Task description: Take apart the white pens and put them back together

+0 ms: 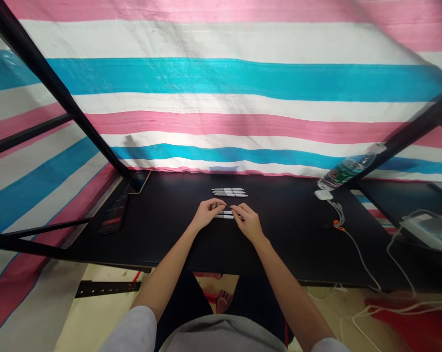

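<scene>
L hand [207, 213], R hand [248, 222]: fingers pinched shut on thin dark pc [228, 207], nr white-grey plastic pens [229, 192], blk worktop [162, 215].

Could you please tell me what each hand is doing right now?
Left hand: fingers closed on a slim dark object.
Right hand: fingers closed, apparently on the same object's other end; details too small to tell.

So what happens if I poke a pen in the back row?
Those pens look slim and rounded, so one would probably roll, maybe bumping its neighbor. Their straight barrels seem stiff, not floppy. Being so thin, each is likely light.
</scene>
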A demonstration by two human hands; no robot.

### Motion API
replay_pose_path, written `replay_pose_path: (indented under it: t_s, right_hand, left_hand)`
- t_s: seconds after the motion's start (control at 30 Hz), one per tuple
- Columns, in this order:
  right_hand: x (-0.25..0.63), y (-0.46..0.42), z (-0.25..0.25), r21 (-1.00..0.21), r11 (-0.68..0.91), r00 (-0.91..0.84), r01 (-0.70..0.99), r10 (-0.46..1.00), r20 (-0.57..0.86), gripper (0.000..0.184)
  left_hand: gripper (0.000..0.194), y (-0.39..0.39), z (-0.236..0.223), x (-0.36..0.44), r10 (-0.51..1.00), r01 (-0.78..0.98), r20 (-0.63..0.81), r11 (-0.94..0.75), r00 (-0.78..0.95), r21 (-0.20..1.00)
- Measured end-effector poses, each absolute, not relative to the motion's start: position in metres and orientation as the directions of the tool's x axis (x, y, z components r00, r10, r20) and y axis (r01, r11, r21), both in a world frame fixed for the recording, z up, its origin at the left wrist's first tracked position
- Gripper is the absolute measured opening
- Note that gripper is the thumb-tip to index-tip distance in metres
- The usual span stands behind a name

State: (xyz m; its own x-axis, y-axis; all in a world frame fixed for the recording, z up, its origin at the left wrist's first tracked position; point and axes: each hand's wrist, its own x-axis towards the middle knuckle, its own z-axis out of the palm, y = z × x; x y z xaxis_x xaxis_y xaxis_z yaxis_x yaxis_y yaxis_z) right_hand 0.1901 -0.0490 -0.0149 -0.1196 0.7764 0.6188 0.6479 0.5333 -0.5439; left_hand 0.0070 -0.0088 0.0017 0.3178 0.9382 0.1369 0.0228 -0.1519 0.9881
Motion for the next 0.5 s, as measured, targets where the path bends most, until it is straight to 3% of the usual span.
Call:
replay_pose_path:
  t_s: [0.2,0.33,0.4,0.5]
  right_hand:
    - [0.195,-0.047,-0.013,-0.575,0.524,-0.015,0.628,0.747,0.664,0.028]
    - [0.2,-0.045,-0.01,-0.671,0.474,0.123,0.57,0.759,0.64,0.032]
    - [0.201,-0.043,-0.011,-0.761,0.438,0.184,0.479,0.798,0.575,0.031]
    - [0.202,-0.039,-0.013,-0.91,0.356,0.297,0.213,0.864,0.407,0.033]
  left_hand:
    - [0.031,-0.001,-0.001,0.005,0.987,-0.232,0.108,-0.079,0.117,0.969]
    - [0.032,0.005,0.0,0.001,0.996,-0.392,0.068,-0.085,-0.057,0.916]
    - [0.033,0.006,0.001,0.0,0.994,-0.409,0.053,-0.086,-0.092,0.908]
    - [0.034,0.005,0.002,0.0,0.995,-0.405,0.042,-0.078,-0.096,0.911]
